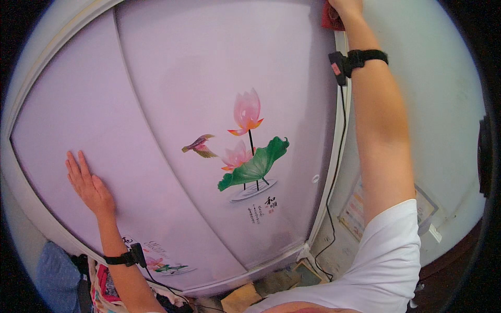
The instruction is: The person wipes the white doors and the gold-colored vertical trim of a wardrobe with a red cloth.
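Before me stand two pale pink-white sliding door panels; the right panel (211, 70) bears a printed lotus, a green leaf, a bird and some writing. My left hand (92, 189) rests palm-down against the left panel (58, 105), fingers extended and nothing in its grasp. At the top rim, my right hand (347, 8) holds a dark red cloth (328, 19) at the upper right edge of the right panel, beside the door frame (339, 105). Part of that hand is cut off by the picture's rim. A small round finger pull (315, 178) sits low on the right panel.
Black wrist straps with small devices (338, 69) and trailing cables (332, 219) are on both forearms. A pale wall (438, 105) adjoins the frame on the right. Blue fabric (58, 277) and colourful cloths (102, 281) lie at lower left; cardboard (240, 297) is below the doors.
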The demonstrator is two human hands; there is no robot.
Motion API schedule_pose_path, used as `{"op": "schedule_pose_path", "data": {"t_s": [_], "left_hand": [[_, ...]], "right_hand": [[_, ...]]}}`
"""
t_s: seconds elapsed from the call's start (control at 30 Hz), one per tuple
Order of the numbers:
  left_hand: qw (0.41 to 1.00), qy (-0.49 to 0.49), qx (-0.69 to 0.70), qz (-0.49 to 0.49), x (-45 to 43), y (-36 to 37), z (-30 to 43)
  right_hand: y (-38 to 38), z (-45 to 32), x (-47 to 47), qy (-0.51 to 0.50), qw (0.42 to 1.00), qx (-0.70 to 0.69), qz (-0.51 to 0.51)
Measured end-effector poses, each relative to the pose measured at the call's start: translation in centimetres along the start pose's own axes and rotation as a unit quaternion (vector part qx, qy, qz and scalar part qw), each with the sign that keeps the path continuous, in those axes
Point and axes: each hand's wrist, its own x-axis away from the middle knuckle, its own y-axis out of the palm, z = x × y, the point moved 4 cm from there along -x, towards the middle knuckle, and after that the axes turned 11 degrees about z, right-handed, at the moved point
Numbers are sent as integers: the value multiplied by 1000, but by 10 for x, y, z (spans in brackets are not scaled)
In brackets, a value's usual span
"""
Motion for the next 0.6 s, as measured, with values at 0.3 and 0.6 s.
{"op": "schedule_pose_path", "data": {"t_s": [0.3,0.6], "left_hand": [[1000,5,-16,9,-3,-3,0],[1000,-11,4,-29,-4,-13,-18]], "right_hand": [[19,-140,37,-143,987,-35,58],[55,-291,86,-297,950,-79,50]]}}
